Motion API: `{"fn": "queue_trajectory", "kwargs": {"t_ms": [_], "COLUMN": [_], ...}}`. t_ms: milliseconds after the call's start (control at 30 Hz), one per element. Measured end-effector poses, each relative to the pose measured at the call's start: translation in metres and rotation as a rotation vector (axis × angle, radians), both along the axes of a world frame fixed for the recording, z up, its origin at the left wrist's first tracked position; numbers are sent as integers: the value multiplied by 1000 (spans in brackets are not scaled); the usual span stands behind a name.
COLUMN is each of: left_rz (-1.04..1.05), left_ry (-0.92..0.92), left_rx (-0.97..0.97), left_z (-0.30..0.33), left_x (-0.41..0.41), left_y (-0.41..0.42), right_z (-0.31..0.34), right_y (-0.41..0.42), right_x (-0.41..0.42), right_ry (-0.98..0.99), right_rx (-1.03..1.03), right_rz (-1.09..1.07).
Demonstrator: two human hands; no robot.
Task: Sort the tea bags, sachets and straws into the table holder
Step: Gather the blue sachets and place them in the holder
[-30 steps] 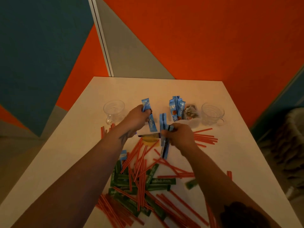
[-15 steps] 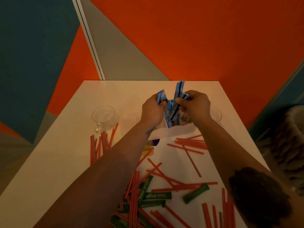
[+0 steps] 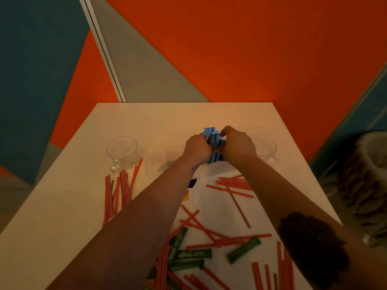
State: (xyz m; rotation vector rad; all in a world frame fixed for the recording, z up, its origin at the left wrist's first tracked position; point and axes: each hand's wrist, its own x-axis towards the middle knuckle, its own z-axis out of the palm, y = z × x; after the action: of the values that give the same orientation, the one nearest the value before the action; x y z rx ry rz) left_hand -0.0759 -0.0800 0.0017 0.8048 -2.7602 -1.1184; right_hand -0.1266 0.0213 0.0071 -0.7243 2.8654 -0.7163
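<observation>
Both hands meet at the far middle of the white table [image 3: 62, 206]. My left hand [image 3: 196, 149] and my right hand [image 3: 238, 145] press together around a bunch of blue sachets [image 3: 212, 141] that stands upright between them. The holder beneath the sachets is hidden by the hands. Red-striped straws [image 3: 232, 184] lie scattered in front of the hands, and another bundle of straws [image 3: 117, 193] lies at the left. Green sachets [image 3: 193, 254] lie mixed with straws near the front edge. A purple and yellow packet [image 3: 191, 183] peeks out beside my left forearm.
A clear glass mug [image 3: 122, 152] stands at the left, and a second glass mug [image 3: 265, 150] stands right of my right hand. Orange, grey and teal wall panels rise behind the table. A dark textured object [image 3: 364, 181] sits off the right edge.
Both hands carried blue sachets from the middle of the table to the far side, then lowered them and closed in on the bunch. The camera tilted upward.
</observation>
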Motion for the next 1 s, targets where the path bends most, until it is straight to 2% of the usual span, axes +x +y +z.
{"fn": "queue_trajectory", "kwargs": {"t_ms": [133, 267, 367, 433, 500, 600, 733, 867, 1000], "left_rz": [53, 203, 246, 165, 43, -73, -150, -73, 66], "left_ry": [70, 217, 239, 228, 233, 253, 328, 387, 444], "left_rx": [79, 367, 489, 442, 386, 299, 240, 125, 109], "left_z": [3, 10, 15, 18, 21, 20, 26, 23, 15], "left_x": [-1, 2, 2, 3, 6, 10, 18, 29, 50], "left_y": [-1, 1, 3, 6, 10, 12, 6, -8, -30], "right_z": [-3, -5, -3, 6, 17, 25, 27, 25, 25], "right_y": [-2, -3, -3, -4, -5, -5, -4, -3, -1], "right_x": [-4, -6, -6, -3, -1, -2, -8, -11, -5], "right_ry": [60, 41, 46, 19, -7, 67, 72, 86, 157], "right_rx": [-19, -51, -239, -425, -504, -421, -422, -403, -294], "right_rz": [-11, -6, -26, -24, 23, 73, 47, 41, 19]}}
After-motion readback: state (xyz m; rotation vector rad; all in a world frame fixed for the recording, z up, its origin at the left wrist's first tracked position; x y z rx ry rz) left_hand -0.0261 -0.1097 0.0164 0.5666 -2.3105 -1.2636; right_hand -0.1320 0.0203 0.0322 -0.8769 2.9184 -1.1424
